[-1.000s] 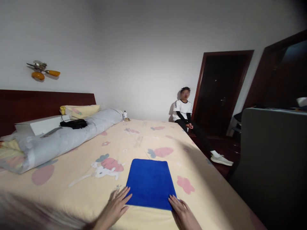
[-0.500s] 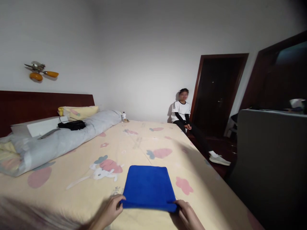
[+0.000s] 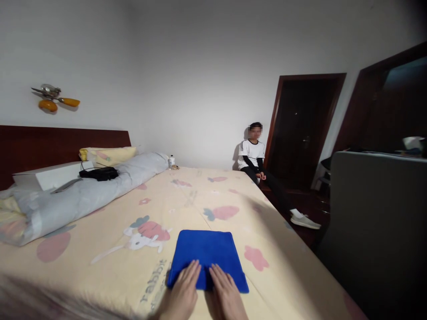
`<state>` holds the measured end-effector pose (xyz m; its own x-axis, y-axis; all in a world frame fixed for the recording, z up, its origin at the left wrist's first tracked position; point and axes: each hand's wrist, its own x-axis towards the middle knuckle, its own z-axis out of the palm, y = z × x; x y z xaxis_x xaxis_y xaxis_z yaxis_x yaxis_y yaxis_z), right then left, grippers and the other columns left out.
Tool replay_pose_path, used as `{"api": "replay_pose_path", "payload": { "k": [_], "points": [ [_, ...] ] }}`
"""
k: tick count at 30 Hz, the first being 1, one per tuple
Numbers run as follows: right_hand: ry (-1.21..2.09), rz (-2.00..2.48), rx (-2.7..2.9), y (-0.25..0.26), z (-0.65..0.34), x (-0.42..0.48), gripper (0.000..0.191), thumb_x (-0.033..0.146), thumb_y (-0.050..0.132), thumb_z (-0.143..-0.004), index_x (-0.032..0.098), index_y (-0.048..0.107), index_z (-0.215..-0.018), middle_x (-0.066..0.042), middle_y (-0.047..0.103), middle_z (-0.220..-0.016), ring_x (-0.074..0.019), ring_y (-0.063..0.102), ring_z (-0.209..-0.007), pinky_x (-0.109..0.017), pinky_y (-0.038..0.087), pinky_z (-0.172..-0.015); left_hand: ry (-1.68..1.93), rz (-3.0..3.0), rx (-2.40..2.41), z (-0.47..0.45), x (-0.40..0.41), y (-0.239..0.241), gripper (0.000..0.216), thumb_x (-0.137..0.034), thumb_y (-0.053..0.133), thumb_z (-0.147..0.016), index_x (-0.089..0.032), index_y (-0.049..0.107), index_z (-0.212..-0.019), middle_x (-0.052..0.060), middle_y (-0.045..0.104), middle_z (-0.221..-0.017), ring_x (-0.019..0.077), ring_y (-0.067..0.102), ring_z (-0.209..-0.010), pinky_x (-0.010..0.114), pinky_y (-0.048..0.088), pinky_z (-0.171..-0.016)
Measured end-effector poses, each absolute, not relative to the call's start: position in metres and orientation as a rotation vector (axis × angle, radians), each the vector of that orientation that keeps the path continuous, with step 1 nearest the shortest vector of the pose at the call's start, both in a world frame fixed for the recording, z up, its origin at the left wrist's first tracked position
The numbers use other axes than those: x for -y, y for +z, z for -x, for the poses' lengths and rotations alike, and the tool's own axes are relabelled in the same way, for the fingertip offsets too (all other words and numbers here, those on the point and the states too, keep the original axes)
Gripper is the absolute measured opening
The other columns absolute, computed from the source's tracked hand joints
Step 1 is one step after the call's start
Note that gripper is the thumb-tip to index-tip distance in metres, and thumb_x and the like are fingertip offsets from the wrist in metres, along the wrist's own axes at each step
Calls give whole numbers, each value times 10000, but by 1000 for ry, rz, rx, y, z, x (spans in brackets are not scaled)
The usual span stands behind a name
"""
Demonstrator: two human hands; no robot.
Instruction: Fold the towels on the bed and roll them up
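A folded blue towel [image 3: 207, 251] lies on the bed [image 3: 200, 195], close to its near edge, on a cream sheet printed with carrots and rabbits. My left hand [image 3: 183, 291] rests flat on the towel's near half, fingers stretched forward. Beside it my right hand [image 3: 225, 291] also lies flat on the towel, fingers extended. Both hands press side by side near the towel's middle and hold nothing.
A rolled grey quilt [image 3: 83, 191] with a black object [image 3: 98, 173] on it runs along the bed's left side by the headboard [image 3: 50, 146]. A person [image 3: 256, 160] sits at the far right bed edge near a dark door [image 3: 300, 129]. A grey panel [image 3: 376, 222] stands at right.
My hands held the towel's near corners, then let go and moved inward; they now lie flat together on the towel's middle. The towel looks shorter than a second ago.
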<state>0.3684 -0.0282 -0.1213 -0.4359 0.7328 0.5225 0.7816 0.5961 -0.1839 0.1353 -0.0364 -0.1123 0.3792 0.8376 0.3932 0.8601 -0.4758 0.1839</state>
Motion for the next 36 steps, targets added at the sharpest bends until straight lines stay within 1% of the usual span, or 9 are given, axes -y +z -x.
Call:
{"api": "replay_pose_path", "payload": {
  "k": [3,9,16,20,24,28,30,34,36],
  "points": [
    [-98,1090,2388,-128,-354,31,646,294,429,-934,290,169,-1526,-47,365,-1521,-246,418,-1364,-401,410,-1073,-513,2774,1459,-153,42,-113,769,-208,452,-891,-286,57,-1547,29,212,-1599,237,280,-1442,443,302,-1165],
    [-15,1270,2345,-123,-413,34,532,337,401,-960,333,299,-1482,-29,380,-1511,-248,399,-1373,-429,392,-1096,-396,2739,1604,-102,45,-101,681,-269,415,-959,-383,53,-1525,-13,182,-1601,235,248,-1453,500,282,-1153],
    [60,1305,2315,-115,-459,27,471,239,388,-931,261,490,-1390,-93,506,-1433,-251,479,-1319,-429,446,-1022,-409,2619,1538,-47,42,-97,622,-195,489,-918,-395,301,-1476,1,337,-1559,222,362,-1402,456,342,-1103],
    [79,1300,2204,-105,-459,26,356,258,427,-916,245,654,-1191,-116,625,-1297,-260,615,-1128,-423,477,-947,-548,2615,1405,-42,43,-90,566,-72,474,-847,-353,516,-1337,-9,586,-1374,190,516,-1269,370,388,-1055],
    [379,1343,2018,-90,-457,27,317,348,450,-915,241,653,-1134,-81,711,-1054,-249,645,-955,-399,508,-860,-763,2608,1621,-48,44,-80,388,-90,480,-808,-293,650,-1092,-2,713,-1042,187,633,-1017,313,477,-906],
    [595,1295,1897,-86,-456,11,372,412,403,-933,201,603,-1165,-89,709,-1044,-236,656,-913,-361,521,-808,-943,2459,1958,-58,33,-73,260,-171,444,-873,-264,630,-1030,10,708,-965,176,659,-888,279,498,-796],
    [484,1345,1910,-89,-455,-1,358,397,399,-928,200,608,-1141,-92,706,-1023,-242,655,-913,-369,516,-809,-898,2402,2067,-64,23,-73,273,-148,438,-871,-246,613,-1057,19,708,-1002,174,664,-921,283,492,-817],
    [-18,1565,1898,-99,-444,-13,281,268,414,-876,207,669,-977,-117,691,-927,-282,645,-877,-436,502,-797,-749,2137,2134,-78,8,-81,360,-83,444,-830,-214,622,-1114,64,705,-1078,227,634,-1049,376,469,-910],
    [-180,1528,1897,-102,-427,-9,300,227,446,-845,197,662,-1050,-142,684,-1035,-289,639,-940,-444,498,-835,-770,2114,2017,-92,7,-88,445,-59,382,-846,-213,607,-1197,79,689,-1148,226,617,-1095,399,459,-954]
  ]
}}
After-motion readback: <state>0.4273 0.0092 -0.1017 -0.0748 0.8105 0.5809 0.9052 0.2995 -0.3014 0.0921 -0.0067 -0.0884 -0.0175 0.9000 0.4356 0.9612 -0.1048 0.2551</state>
